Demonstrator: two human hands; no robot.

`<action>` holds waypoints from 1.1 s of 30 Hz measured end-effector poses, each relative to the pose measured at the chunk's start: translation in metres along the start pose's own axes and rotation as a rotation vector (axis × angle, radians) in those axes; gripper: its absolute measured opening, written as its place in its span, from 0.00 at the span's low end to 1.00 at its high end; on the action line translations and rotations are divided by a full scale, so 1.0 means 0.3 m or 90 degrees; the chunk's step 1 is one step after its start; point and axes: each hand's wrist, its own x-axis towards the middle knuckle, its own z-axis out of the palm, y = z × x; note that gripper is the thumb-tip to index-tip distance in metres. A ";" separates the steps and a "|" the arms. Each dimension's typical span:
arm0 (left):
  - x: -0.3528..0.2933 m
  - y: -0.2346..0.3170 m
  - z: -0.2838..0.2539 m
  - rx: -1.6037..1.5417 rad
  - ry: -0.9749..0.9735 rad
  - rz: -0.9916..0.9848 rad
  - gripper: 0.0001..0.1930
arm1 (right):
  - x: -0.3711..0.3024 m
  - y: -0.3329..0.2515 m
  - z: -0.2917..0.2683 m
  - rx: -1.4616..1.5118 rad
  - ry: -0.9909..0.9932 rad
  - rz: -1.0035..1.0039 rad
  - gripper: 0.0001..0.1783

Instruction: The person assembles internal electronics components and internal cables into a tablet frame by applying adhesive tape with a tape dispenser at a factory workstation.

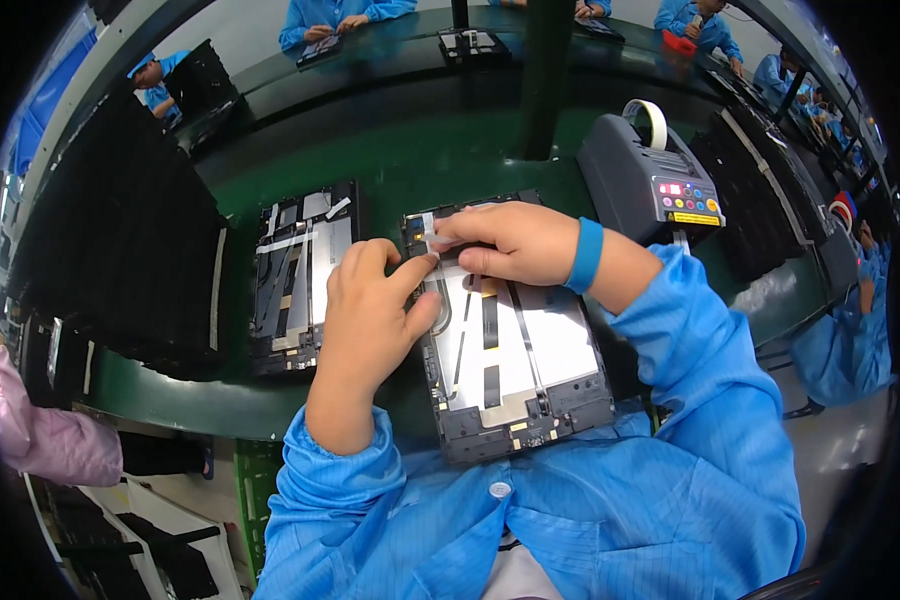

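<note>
An opened tablet-like device (575, 340) lies in front of me, its silvery inner plate, black ribbon strips and small circuit parts exposed. My left hand (370, 300) reaches over its left edge, fingers apart, the index fingertip touching near the upper left corner. At that same corner my right hand (520, 243) pinches a small pale strip (440, 241), which looks like tape. Part of the strip and the device's upper end are hidden under my right hand. Left of my left hand sits another opened device (315, 275), with white tape pieces near its top.
A grey tape dispenser (620, 165) with a tape roll (650, 122) stands at the right. Tall stacks of black panels rise at the left (120, 220) and far right (760, 190). A dark post (547, 90) stands beyond the device. Several people in blue work farther off.
</note>
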 end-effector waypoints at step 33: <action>0.342 0.194 0.143 -0.028 -0.209 0.240 0.13 | -0.401 0.127 0.283 0.403 0.407 0.107 0.40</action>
